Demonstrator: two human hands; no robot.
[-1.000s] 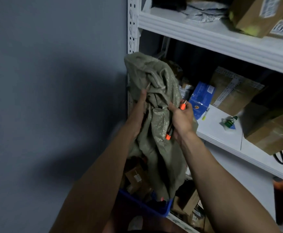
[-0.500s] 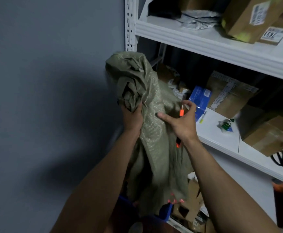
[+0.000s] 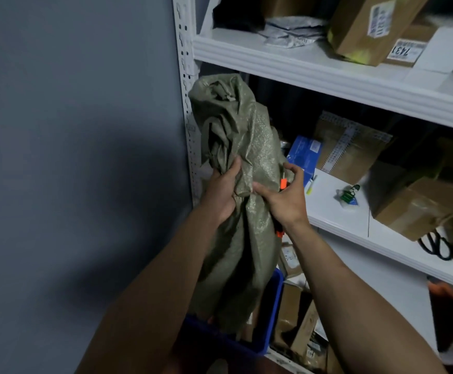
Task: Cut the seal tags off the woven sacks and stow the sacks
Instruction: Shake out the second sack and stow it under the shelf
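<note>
A crumpled olive-green woven sack [image 3: 249, 147] hangs upright in front of the white rack's left post, its lower end trailing into a blue bin [image 3: 272, 317]. My left hand [image 3: 221, 191] grips the bunched fabric from the left. My right hand [image 3: 284, 197] holds a dark tool with orange ends [image 3: 282, 183] in its palm, while its thumb and forefinger pinch the sack's right side. No seal tag shows on the fabric facing me.
The white shelf [image 3: 336, 211] carries a blue box [image 3: 305, 155], a green-and-white small item [image 3: 349, 195], cardboard boxes [image 3: 419, 209] and black scissors [image 3: 435, 247]. Above is another shelf [image 3: 301, 68] with parcels. A grey wall stands at left; more boxes sit below.
The sack bundle swung left and came back toward the rack post. My left hand moved from a thumb-up hold to a grip around the bunched fabric; my right thumb now presses the sack.
</note>
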